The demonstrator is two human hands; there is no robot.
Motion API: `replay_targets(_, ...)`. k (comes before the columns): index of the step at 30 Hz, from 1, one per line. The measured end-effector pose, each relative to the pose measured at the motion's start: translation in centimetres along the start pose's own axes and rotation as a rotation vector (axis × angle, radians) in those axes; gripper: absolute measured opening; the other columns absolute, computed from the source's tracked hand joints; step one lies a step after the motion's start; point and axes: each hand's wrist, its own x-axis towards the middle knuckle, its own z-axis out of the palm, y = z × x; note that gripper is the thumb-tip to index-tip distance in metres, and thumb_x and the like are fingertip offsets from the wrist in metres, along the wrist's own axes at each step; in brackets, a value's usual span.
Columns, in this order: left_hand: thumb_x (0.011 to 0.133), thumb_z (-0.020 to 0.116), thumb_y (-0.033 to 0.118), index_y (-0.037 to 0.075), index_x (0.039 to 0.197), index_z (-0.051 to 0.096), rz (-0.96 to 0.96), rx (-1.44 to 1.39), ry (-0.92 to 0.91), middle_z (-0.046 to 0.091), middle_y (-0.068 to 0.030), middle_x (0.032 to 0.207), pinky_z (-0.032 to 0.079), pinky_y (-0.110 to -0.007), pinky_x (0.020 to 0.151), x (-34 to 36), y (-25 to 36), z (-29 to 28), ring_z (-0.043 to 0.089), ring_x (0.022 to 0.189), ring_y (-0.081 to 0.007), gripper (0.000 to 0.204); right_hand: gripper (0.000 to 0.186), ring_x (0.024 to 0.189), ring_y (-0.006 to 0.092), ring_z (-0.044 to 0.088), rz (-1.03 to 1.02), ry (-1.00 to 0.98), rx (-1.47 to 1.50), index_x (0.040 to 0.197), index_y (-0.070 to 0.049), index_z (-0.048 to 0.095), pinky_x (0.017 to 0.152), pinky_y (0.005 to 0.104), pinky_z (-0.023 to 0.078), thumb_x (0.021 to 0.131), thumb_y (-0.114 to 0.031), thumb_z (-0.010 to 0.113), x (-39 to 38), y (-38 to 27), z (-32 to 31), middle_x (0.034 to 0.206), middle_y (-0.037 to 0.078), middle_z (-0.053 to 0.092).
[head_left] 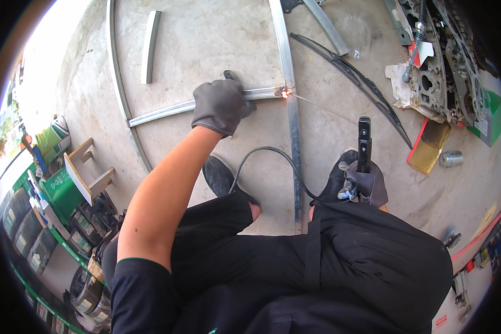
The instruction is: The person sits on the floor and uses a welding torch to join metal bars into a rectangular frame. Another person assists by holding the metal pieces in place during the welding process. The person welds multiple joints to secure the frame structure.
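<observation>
My left hand (220, 106), in a dark grey work glove, is closed around a metal crossbar (161, 113). This bar lies between a thin metal bar (116, 72) on the left and a long metal bar (293, 145) on the right. My right hand (367, 186), gloved too, is closed on a black electrode holder (364, 146) beside my right shoe. A thin welding rod (324, 107) reaches from the holder toward the crossbar's right end. At its tip, where the crossbar meets the long bar, an orange glow (285, 93) shows.
A black cable (267, 148) loops between my shoes. Loose metal pieces (150, 47) and a wiper arm (353, 78) lie on the concrete floor (206, 39). Engine parts (431, 83), a yellow tray (428, 146) and a silver cylinder (451, 159) are at right. A green bin (64, 192) stands left.
</observation>
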Motion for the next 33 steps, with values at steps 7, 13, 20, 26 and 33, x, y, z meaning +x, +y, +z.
replay_targets(7, 0.086, 0.08, 0.051, 0.015, 0.09, 0.08, 0.005, -0.013, -0.019, 0.077, -0.0099, 0.087, 0.056, -0.049, 0.072, 0.2, 0.3, -0.3, 0.076, 0.083, -0.0319, 0.035, 0.024, 0.065, 0.0082, 0.062, -0.027, -0.052, -0.037, 0.09, -0.001, 0.073, 0.059, 0.0262, 0.051, 0.091, -0.017, 0.091, 2.0, 3.0, -1.0, 0.077, 0.002, 0.07)
replay_targets(13, 0.091, 0.072, 0.031, 0.015, 0.091, 0.079, 0.024, 0.025, 0.024, 0.078, -0.0105, 0.087, 0.058, -0.045, 0.075, 0.3, -0.3, 0.9, 0.078, 0.086, -0.0316, 0.017, 0.02, 0.066, 0.0074, 0.062, 0.009, -0.029, -0.089, 0.092, -0.003, 0.074, 0.061, 0.0251, 0.051, 0.091, -0.015, 0.089, 1.8, 2.2, -0.6, 0.078, 0.001, 0.07)
replay_targets(20, 0.092, 0.069, 0.024, 0.012, 0.103, 0.078, 0.083, 0.015, -0.022, 0.078, -0.0114, 0.086, 0.059, -0.044, 0.077, -0.1, -0.3, 0.0, 0.078, 0.086, -0.0307, 0.019, 0.019, 0.062, 0.0086, 0.063, -0.018, -0.026, -0.04, 0.097, -0.002, 0.072, 0.056, 0.0275, 0.052, 0.089, -0.011, 0.086, 1.5, 2.6, -1.1, 0.078, 0.003, 0.071)
replay_targets(26, 0.088, 0.078, 0.052, 0.011, 0.102, 0.077, 0.002, 0.043, -0.047, 0.078, -0.0116, 0.088, 0.057, -0.049, 0.076, 0.0, 0.1, 0.3, 0.077, 0.086, -0.0321, 0.043, 0.027, 0.057, 0.0116, 0.063, -0.011, -0.04, 0.012, 0.101, 0.001, 0.071, 0.049, 0.0287, 0.051, 0.092, -0.016, 0.089, 0.4, 0.7, -0.3, 0.076, 0.005, 0.069)
replay_targets(33, 0.084, 0.081, 0.055, 0.014, 0.089, 0.079, 0.001, -0.016, -0.028, 0.077, -0.0104, 0.086, 0.057, -0.048, 0.073, 0.2, 0.2, -0.4, 0.077, 0.084, -0.0315, 0.041, 0.03, 0.062, 0.0101, 0.064, -0.001, -0.06, 0.023, 0.103, 0.002, 0.072, 0.055, 0.027, 0.052, 0.09, -0.017, 0.091, 1.2, 1.3, -0.8, 0.078, 0.004, 0.07)
